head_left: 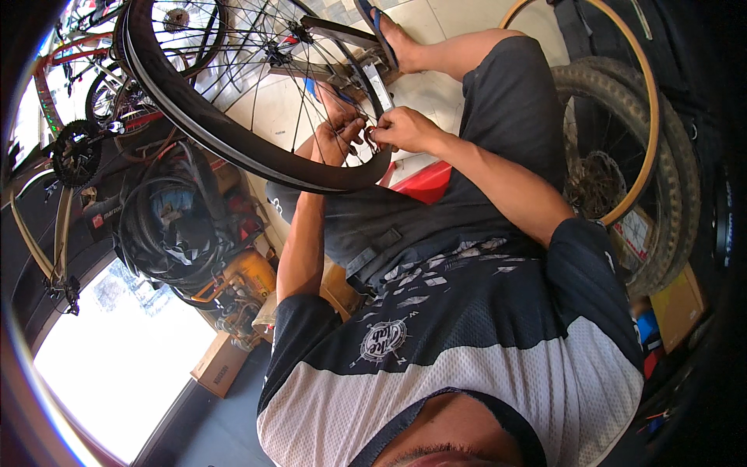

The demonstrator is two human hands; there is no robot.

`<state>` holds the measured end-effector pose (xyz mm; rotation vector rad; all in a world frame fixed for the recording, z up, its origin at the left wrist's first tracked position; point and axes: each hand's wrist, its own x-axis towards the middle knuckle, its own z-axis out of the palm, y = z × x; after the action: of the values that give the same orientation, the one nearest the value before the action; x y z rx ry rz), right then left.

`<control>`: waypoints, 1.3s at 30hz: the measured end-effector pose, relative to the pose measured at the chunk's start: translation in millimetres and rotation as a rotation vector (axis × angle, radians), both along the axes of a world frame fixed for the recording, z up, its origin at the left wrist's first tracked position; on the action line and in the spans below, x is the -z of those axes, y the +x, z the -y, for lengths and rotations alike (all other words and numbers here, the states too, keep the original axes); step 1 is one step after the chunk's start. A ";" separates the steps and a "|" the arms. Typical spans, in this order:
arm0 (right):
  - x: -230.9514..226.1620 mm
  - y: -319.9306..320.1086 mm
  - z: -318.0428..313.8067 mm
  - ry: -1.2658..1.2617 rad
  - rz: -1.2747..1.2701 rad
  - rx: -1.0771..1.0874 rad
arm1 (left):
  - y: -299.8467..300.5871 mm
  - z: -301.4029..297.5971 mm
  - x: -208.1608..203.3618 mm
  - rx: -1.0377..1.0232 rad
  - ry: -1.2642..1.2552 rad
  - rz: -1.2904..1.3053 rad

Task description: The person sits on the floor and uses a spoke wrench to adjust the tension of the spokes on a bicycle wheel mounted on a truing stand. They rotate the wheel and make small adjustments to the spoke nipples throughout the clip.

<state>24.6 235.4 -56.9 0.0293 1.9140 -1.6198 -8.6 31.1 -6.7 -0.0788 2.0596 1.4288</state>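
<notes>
A spoked bicycle wheel with a deep black rim [233,144] stands tilted in front of me, its black hub [278,56] in a metal wheel stand [342,33]. Inside the rim's near edge, my left hand [336,142] is closed with its fingertips at a spoke. Close beside it, my right hand [406,129] pinches a small dark red curved tool [369,137] among the spokes; it looks like a spoke wrench. My fingers partly hide the tool and the spoke ends. The two hands are nearly touching.
A red base [424,184] lies between my legs. Knobby-tyred wheels [675,171] and a tan-rimmed hoop [652,117] lean at the right. Bicycles and a crankset [76,153] crowd the left, above black coiled tyres [167,226], a yellow machine [250,274] and a cardboard box [219,364].
</notes>
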 end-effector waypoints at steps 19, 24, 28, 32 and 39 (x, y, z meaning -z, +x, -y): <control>5.9 6.9 13.9 0.013 -0.168 0.103 | -14.5 15.7 10.2 0.013 -0.008 0.107; 36.8 7.5 26.1 -0.176 -0.097 0.254 | -13.8 4.3 3.2 0.000 0.040 0.164; 19.3 7.7 23.5 -0.032 -0.171 0.195 | -15.1 13.7 8.8 0.019 0.023 0.148; -3.7 9.1 15.1 0.074 -0.269 0.072 | -11.7 15.5 15.1 -0.051 0.054 0.151; 0.6 5.1 12.7 0.034 -0.171 0.148 | -12.3 4.0 -2.7 -0.017 -0.033 0.104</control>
<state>29.7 222.7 -57.5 0.0484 2.1125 -1.7349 -20.9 27.1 -4.1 -0.1811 2.0023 1.3718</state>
